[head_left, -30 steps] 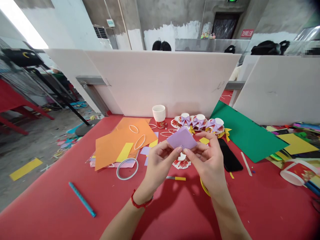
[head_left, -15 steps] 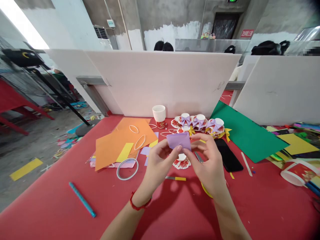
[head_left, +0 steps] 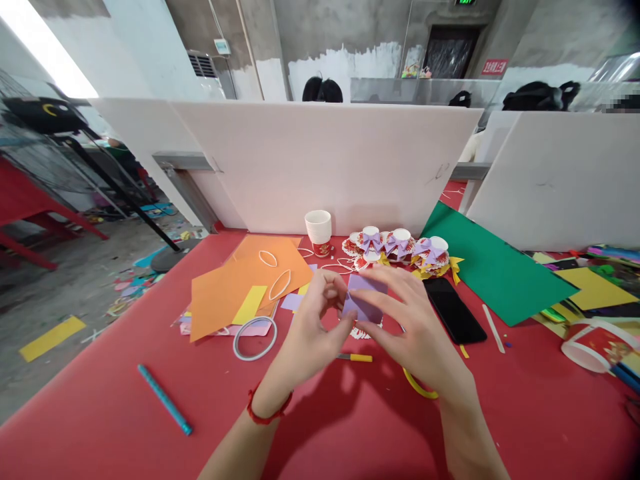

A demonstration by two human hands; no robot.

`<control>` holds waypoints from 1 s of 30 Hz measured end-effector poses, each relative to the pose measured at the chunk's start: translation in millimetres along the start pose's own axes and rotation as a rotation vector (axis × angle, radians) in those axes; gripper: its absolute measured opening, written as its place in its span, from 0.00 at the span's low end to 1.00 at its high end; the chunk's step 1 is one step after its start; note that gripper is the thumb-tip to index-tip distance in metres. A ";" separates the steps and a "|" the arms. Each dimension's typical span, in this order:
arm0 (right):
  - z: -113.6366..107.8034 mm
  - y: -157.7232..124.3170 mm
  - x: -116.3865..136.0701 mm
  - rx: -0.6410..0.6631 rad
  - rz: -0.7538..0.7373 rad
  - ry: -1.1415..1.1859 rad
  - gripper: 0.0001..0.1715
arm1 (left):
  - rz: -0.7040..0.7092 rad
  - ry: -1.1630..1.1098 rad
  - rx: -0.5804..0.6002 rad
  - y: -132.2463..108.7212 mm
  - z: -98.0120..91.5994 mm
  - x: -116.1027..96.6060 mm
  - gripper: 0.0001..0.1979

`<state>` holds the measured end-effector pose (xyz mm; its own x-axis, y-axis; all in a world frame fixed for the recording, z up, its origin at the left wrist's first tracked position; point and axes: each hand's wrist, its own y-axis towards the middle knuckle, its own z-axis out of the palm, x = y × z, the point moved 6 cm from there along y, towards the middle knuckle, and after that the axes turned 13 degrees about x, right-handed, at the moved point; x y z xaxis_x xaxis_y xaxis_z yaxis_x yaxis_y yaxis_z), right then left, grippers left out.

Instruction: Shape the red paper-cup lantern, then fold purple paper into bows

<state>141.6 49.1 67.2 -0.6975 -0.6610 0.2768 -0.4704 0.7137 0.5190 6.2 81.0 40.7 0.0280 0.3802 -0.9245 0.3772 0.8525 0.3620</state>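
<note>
In front of me, above the red table, a small purple piece of paper (head_left: 367, 311) is held between my hands. My left hand (head_left: 311, 330) grips its left edge, thumb low and fingers curled. Fingers of my right hand (head_left: 417, 327) reach across the face of the paper, with the thumb at its lower edge. Below the paper, a white-and-red paper piece with a scalloped edge (head_left: 367, 332) is mostly covered. A yellow-handled tool (head_left: 361, 358) lies under my hands, and a yellow ring (head_left: 419, 387) sits below my right wrist.
Orange sheets (head_left: 215, 293), a grey ring (head_left: 255, 357) and a teal pen (head_left: 165, 400) lie left. A paper cup (head_left: 319, 230) and bow-trimmed decorations (head_left: 400, 247) stand near the white partition (head_left: 320, 160). Rightward are a phone (head_left: 455, 310), green sheet (head_left: 500, 267) and tipped cup (head_left: 587, 347).
The purple paper has turned and shows a larger, squarer face. My right hand has shifted its fingers across it, and my left hand has moved slightly left.
</note>
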 end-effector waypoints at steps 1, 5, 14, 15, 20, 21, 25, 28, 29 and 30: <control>0.9 -0.3 0.2 0.029 -0.018 0.029 0.15 | 0.031 0.055 0.026 -1.0 0.5 -2.5 0.11; 1.9 -2.8 -5.8 0.016 0.043 0.189 0.18 | 0.169 0.200 0.113 -5.2 1.3 -9.7 0.15; -4.0 -2.1 -4.8 -0.024 0.058 0.546 0.22 | 0.307 -0.013 0.195 2.6 -7.2 -15.1 0.14; -3.9 -2.0 -3.7 -0.014 0.051 0.576 0.22 | 0.318 -0.032 0.196 3.4 -8.1 -15.6 0.14; -3.5 -2.4 0.5 -0.019 0.045 0.637 0.23 | 0.336 -0.077 0.204 2.7 -9.5 -16.2 0.15; -3.7 -2.5 1.2 -0.028 0.047 0.630 0.23 | 0.342 -0.074 0.207 1.8 -9.2 -16.7 0.16; -4.4 -2.0 4.1 -0.041 0.037 0.588 0.24 | 0.335 -0.079 0.224 -1.0 -6.7 -19.3 0.13; -5.2 -1.8 4.7 -0.043 0.044 0.576 0.23 | 0.334 -0.075 0.238 -2.2 -5.2 -22.5 0.12; -5.3 -1.8 4.5 -0.042 0.056 0.578 0.21 | 0.339 -0.063 0.232 -2.6 -5.5 -23.7 0.11; -5.1 -1.8 4.2 -0.040 0.069 0.583 0.20 | 0.344 -0.047 0.226 -2.9 -5.8 -24.8 0.11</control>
<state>142.2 43.9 71.6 -0.3077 -0.6397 0.7044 -0.4057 0.7578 0.5110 -1.0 71.2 63.3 0.2278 0.6079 -0.7606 0.5326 0.5761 0.6200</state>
